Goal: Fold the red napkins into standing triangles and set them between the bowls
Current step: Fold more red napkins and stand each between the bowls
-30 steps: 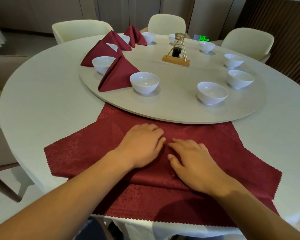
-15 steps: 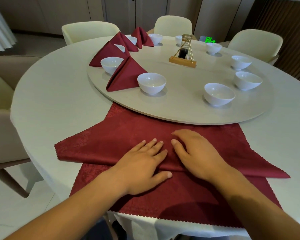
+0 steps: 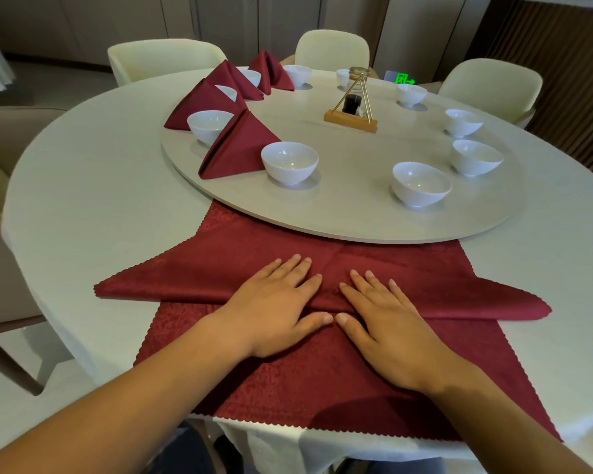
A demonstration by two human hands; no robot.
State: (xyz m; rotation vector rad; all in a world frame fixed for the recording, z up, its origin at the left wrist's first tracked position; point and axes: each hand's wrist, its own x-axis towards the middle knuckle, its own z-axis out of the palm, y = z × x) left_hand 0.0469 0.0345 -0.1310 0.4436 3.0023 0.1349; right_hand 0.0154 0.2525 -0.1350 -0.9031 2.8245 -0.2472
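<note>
In the lower centre of the frame, the left hand (image 3: 274, 309) and right hand (image 3: 387, 333) press flat, fingers straight, side by side on the folded red napkin (image 3: 192, 278), a soft, light, limp cloth probably best pinched at its outer points.

A folded napkin (image 3: 185, 278), dark red, lies at the near edge of the table (image 3: 93, 206). It makes one wide triangle with its long fold toward the person. The left hand (image 3: 274, 309) and right hand (image 3: 387, 326) lie flat on that fold. Under it is a flat napkin (image 3: 305, 388) with zigzag edges. Four standing napkins (image 3: 237, 148) rise as red triangles on the round board (image 3: 356, 186), at its left, between white bowls (image 3: 289, 162). The bowls on the right stand apart.
</note>
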